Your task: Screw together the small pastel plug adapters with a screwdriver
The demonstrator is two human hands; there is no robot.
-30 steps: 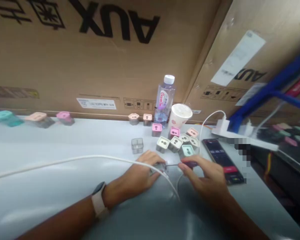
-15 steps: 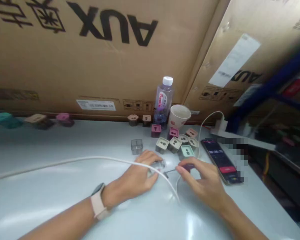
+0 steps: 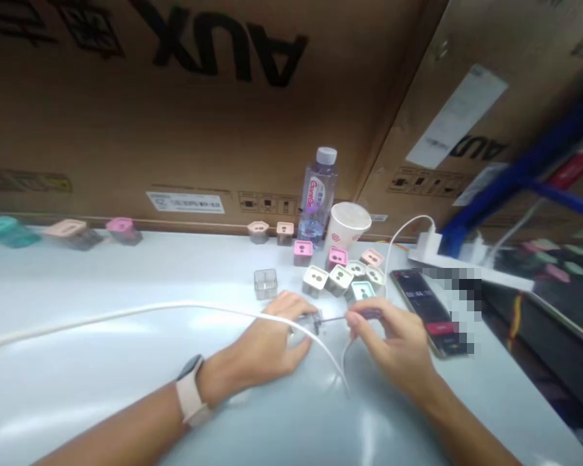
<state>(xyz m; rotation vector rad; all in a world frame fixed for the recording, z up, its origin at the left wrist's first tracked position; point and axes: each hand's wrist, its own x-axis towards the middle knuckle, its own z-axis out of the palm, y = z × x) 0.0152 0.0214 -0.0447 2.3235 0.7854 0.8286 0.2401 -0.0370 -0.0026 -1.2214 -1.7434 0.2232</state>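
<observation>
My left hand (image 3: 272, 343) is closed around a small clear plastic piece (image 3: 312, 321), pressing it near the table top; the fingers hide most of it. My right hand (image 3: 393, 336) pinches a thin screwdriver (image 3: 333, 318) whose dark purple handle is partly covered by the fingers. Its shaft points left, and the tip meets the clear piece or lies right at it; blur hides the exact contact. Just beyond my left hand stands a clear, open, square container (image 3: 265, 283). Several two-hole pencil sharpeners (image 3: 341, 279) with cream, pink and mint tops are grouped behind the hands.
A white cable (image 3: 184, 304) arches across the view in front of my left hand. Behind the sharpeners stand a water bottle (image 3: 317, 197) and a paper cup (image 3: 348, 223). To the right lie a phone (image 3: 427, 310) and a power strip (image 3: 480, 268). Cardboard boxes (image 3: 189, 142) wall the back.
The screwdriver has risen slightly and levelled, bringing its tip to the clear piece. My right hand has shifted a little with it. My left hand stays nearly still.
</observation>
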